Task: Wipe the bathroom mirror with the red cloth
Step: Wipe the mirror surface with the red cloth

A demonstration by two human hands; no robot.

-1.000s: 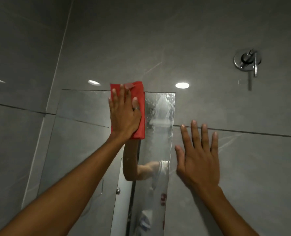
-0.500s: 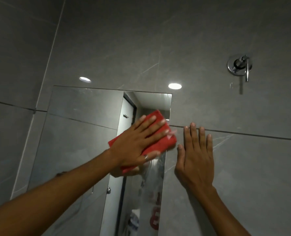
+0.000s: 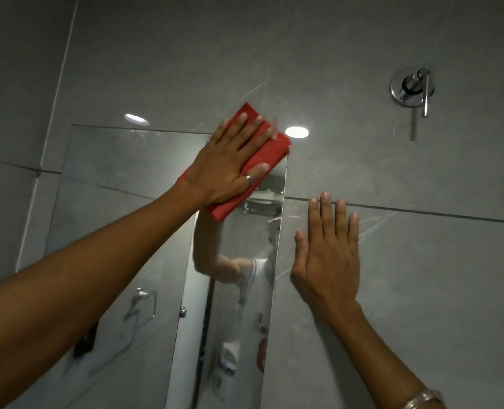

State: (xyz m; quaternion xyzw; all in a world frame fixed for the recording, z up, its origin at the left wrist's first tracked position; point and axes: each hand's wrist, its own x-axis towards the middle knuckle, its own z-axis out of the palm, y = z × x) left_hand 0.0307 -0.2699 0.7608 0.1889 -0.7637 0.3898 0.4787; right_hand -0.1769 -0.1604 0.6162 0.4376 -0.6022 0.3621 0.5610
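A folded red cloth lies flat against the upper right corner of the frameless wall mirror, its top edge poking above the glass onto the tile. My left hand presses on the cloth with the fingers spread, a ring on one finger. My right hand rests flat on the grey tile just right of the mirror's edge, fingers together and pointing up, holding nothing. The mirror reflects my arm, a white shirt and a door.
A chrome wall valve with a lever is mounted on the grey tiled wall at the upper right. A dark grout line runs across the wall behind my right fingertips. A wall corner rises at the far left.
My left hand has swept the cloth down to the mirror's right edge and back up to the top right corner. My right hand has stayed planted on the tile.
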